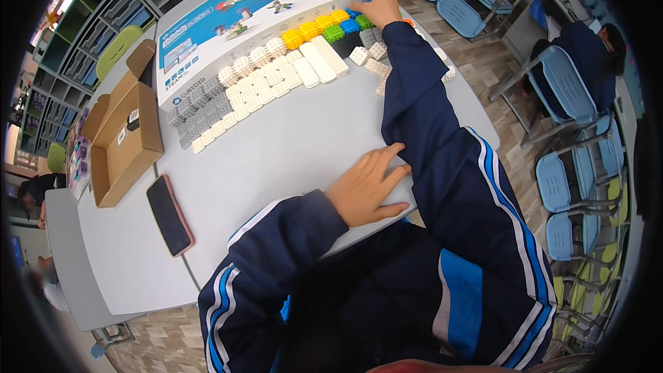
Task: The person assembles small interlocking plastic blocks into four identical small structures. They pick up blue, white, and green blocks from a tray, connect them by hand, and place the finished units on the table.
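My right hand point(378, 7) reaches to the far end of a row of toy building blocks, its fingertips closed on a blue block point(353, 12). Beside that block sit yellow blocks point(308, 30), green blocks point(333, 33) and another blue block point(350, 26). White cube blocks point(259, 56), flat white pieces point(262, 88) and grey blocks point(207, 107) continue the rows toward the left. Near the table's front edge my left hand point(369, 186) lies palm down, fingers spread, with nothing in it. Its fingertips touch or nearly touch my right sleeve.
Behind the blocks lies a large printed box point(207, 24). An opened brown cardboard box point(128, 145) and a phone point(170, 215) are on the left of the table point(290, 159). Loose white pieces point(368, 54) sit by my right forearm. Blue chairs point(566, 83) and a seated person point(587, 62) are at the right.
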Demonstrator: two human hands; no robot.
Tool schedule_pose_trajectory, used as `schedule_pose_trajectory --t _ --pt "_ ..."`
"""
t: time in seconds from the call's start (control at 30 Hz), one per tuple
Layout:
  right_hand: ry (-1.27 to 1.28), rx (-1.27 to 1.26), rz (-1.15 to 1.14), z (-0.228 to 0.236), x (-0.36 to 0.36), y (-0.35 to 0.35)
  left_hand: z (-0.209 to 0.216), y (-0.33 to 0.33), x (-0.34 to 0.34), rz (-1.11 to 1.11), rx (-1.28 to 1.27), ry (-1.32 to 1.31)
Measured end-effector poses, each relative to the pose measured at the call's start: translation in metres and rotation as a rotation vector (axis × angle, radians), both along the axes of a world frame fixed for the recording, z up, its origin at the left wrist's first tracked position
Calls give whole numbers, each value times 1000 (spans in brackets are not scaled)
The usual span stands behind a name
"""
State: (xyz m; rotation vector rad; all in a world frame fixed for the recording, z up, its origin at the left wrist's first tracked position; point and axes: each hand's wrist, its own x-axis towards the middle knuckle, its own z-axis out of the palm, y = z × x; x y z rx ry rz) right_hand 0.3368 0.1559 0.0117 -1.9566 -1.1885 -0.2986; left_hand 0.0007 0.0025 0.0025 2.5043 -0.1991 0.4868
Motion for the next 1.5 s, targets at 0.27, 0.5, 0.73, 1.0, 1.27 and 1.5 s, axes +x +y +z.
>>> schedule_pose_trajectory --t 0.27,0.5,0.73,1.0,1.27,1.5 --pt "-112 -46 -72 -4 -8 -3 -1 0 0 1 8 -7" --pt "-92 -102 -87 -7 2 -2 -1 0 0 0 17 -8" --pt "-185 -195 -210 -3 2 -2 -1 0 0 5 20 -16" --pt "-58 -398 -332 3 -2 2 -1 0 0 5 10 -22" --pt "-45 -351 -336 -1 5 2 -1 0 0 5 15 -19" --pt "-13 -358 -368 4 0 3 -1 1 0 2 5 -26"
